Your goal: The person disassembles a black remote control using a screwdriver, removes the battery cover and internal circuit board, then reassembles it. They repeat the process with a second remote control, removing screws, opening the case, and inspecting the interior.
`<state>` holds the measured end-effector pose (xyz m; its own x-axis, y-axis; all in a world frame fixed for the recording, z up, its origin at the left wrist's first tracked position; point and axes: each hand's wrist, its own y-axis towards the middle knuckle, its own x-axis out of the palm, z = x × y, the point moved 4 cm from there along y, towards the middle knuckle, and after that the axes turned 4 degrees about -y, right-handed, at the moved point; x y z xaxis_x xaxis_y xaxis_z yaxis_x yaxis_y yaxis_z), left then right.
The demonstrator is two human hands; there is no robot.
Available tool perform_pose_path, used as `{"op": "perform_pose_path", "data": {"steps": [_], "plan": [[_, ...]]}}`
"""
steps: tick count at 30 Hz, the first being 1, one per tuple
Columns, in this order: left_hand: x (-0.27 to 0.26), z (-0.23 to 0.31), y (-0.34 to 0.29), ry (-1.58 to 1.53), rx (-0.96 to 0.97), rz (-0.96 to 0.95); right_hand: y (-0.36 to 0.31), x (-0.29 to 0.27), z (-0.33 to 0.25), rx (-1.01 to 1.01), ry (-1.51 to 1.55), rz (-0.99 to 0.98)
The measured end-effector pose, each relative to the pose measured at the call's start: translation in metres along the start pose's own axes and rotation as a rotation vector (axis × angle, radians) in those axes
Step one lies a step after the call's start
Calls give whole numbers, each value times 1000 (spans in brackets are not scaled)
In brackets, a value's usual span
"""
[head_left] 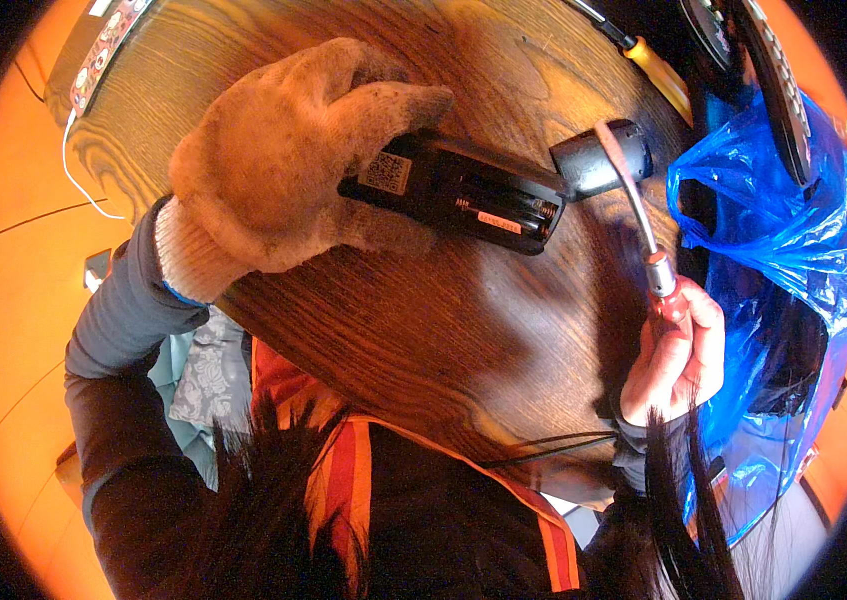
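My left hand (293,150) wears a thick, tan knit work glove and is closed round one end of a black remote control (433,200). The remote's back faces up, with its battery compartment uncovered, springs showing and no batteries in it. My bare right hand (678,355) grips the red handle of a screwdriver (659,275). The tool's metal shaft looks curved and ends in a flattened tip, which points away from me. Behind that tip lies a glossy black curved piece (583,165), close to the remote's uncovered end; whether they touch I cannot tell.
A wooden table (393,330) spans the middle. Along its right side spreads a crumpled blue plastic bag (743,230). A yellow-handled tool (661,80) lies at the far right, near dark objects. At the far left, a patterned strip (108,50) trails a white cord (68,165).
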<state>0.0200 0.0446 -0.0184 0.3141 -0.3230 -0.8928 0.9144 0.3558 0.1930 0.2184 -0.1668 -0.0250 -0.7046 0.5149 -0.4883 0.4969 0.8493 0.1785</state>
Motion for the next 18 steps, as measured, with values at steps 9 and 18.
{"op": "perform_pose_path", "data": {"steps": [9, 18], "plan": [[-5, -1, -10, 101, 15, -83, -3, -2, 10, -41, -102, -29], [4, 27, -3, 240, -45, -91, 1, 1, 2, -25, -150, -170]]}}
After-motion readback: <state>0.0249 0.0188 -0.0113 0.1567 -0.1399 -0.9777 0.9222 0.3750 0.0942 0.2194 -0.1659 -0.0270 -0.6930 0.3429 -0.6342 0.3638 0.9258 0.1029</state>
